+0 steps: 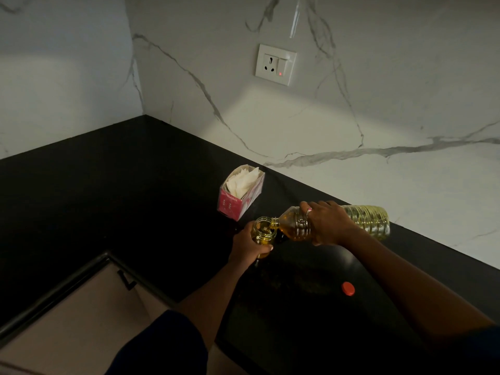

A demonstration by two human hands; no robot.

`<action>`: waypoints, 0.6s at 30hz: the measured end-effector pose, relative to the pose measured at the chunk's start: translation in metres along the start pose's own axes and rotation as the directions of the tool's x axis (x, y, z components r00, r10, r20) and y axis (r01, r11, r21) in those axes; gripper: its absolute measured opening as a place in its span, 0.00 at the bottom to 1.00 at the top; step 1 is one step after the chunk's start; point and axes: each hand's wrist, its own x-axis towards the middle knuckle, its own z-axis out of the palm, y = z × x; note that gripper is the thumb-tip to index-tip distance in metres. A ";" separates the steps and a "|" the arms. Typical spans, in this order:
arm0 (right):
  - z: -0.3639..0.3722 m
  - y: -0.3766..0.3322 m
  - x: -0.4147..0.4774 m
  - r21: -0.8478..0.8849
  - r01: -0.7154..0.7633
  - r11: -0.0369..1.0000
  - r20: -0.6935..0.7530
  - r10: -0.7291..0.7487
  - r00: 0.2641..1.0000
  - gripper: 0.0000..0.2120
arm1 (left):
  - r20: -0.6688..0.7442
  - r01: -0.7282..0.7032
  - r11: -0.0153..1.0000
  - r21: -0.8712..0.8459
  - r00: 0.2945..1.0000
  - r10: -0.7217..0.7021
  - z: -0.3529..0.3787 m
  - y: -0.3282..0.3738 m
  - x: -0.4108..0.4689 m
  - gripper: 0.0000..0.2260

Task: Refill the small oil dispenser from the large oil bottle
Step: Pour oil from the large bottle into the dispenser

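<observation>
Dk blue sleeves (167,345), pink ring (309,211)

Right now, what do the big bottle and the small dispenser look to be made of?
Large oil bottle: likely clear plastic, ribbed see-through walls. Small oil dispenser: probably clear glass, thick glossy threaded rim; dim light leaves it open.

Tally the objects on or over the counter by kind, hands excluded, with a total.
Oil containers: 2 (large oil bottle, small oil dispenser)
Bottle caps: 1 (red cap)
Tissue boxes: 1 (pink tissue box)
Total: 4
</observation>
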 end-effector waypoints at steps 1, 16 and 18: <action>0.000 0.000 0.000 0.001 0.000 1.000 -0.001 0.000 1.000 0.48 | -0.001 0.001 1.000 0.001 1.000 -0.001 0.000 0.000 0.000 0.35; 0.002 0.000 0.001 0.004 0.003 1.000 0.010 -0.003 1.000 0.48 | -0.009 0.005 1.000 0.002 1.000 -0.005 0.002 -0.001 0.001 0.36; 0.002 0.000 0.001 0.000 0.005 1.000 0.008 -0.005 1.000 0.48 | -0.010 0.001 1.000 -0.004 1.000 -0.001 0.002 -0.001 0.001 0.36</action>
